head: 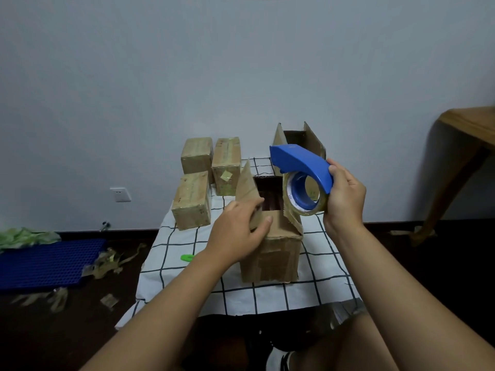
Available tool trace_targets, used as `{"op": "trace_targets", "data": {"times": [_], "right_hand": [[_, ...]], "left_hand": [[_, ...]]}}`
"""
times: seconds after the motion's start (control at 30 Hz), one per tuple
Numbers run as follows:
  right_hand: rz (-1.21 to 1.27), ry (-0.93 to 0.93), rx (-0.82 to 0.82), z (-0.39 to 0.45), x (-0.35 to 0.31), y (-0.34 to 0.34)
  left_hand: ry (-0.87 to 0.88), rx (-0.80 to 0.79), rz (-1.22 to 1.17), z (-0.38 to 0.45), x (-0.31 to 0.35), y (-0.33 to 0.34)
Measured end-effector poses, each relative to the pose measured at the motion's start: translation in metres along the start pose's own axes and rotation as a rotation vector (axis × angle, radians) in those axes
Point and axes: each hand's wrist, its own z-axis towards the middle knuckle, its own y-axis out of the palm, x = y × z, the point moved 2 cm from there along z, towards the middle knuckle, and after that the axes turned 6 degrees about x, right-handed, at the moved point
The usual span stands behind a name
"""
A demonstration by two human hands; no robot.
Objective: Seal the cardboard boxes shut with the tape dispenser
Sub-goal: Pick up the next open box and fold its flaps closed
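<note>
An open cardboard box [276, 253] stands in the middle of the checked cloth [187, 269], its flaps up. My left hand [238, 231] grips the box's left flap [247, 188] near its base. My right hand [344, 196] holds a blue tape dispenser [300, 162] with a roll of clear tape above the box's right side. A second open box [300, 140] stands behind it. Three taped boxes sit at the back left: one [197, 159], one [227, 164] and one [191, 202].
A small green object [187, 257] lies on the cloth left of the open box. On the dark floor to the left are a blue plastic grid [48, 261] and tape scraps [107, 263]. A wooden table leg [455, 178] stands at the right. A wall socket [120, 194] is low on the wall.
</note>
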Motion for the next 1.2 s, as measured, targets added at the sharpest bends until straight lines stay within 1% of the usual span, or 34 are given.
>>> {"op": "trace_targets", "data": {"times": [0.1,0.17,0.27,0.37,0.43,0.5,0.57,0.73,0.87,0.93,0.97,1.0,1.03,1.1,1.13,1.2], "right_hand": [[-0.035,-0.016,-0.039,-0.004,0.003,0.004],[-0.066,-0.027,-0.057,-0.006,0.004,0.007],[-0.072,-0.01,-0.044,-0.003,0.005,0.008],[0.0,0.018,0.021,0.006,0.001,0.004],[0.049,0.014,0.056,0.014,-0.002,0.002],[0.079,0.013,0.076,0.022,-0.004,0.003],[0.09,0.006,0.082,0.028,-0.004,0.006],[0.107,-0.009,0.078,0.046,-0.002,0.023],[0.108,-0.015,0.084,0.059,0.006,0.034],[0.1,-0.02,0.085,0.062,0.012,0.036],[0.093,-0.021,0.087,0.063,0.015,0.036],[0.085,-0.02,0.088,0.063,0.018,0.036],[0.078,-0.02,0.087,0.063,0.021,0.036],[0.062,-0.024,0.079,0.063,0.026,0.034],[0.049,-0.026,0.075,0.062,0.028,0.033],[0.028,-0.028,0.071,0.06,0.031,0.033]], "left_hand": [[-0.092,-0.071,-0.1,0.0,-0.007,0.004],[-0.119,-0.086,-0.177,0.001,-0.008,0.004],[-0.117,-0.037,-0.304,0.009,-0.007,0.0],[-0.23,0.051,-0.475,0.034,-0.012,-0.008],[-0.296,0.086,-0.527,0.053,-0.017,-0.012],[-0.299,0.074,-0.483,0.071,-0.024,-0.012],[-0.269,0.013,-0.368,0.087,-0.032,-0.01],[-0.187,-0.231,-0.009,0.12,-0.045,0.005],[-0.198,-0.415,0.116,0.127,-0.045,0.025],[-0.115,-0.497,0.235,0.117,-0.041,0.041],[-0.067,-0.487,0.276,0.11,-0.04,0.049],[-0.037,-0.423,0.265,0.104,-0.038,0.055],[-0.041,-0.319,0.194,0.1,-0.037,0.058],[-0.151,-0.127,-0.059,0.097,-0.037,0.055],[-0.238,-0.078,-0.187,0.097,-0.039,0.052],[-0.397,-0.064,-0.387,0.096,-0.042,0.046]]}}
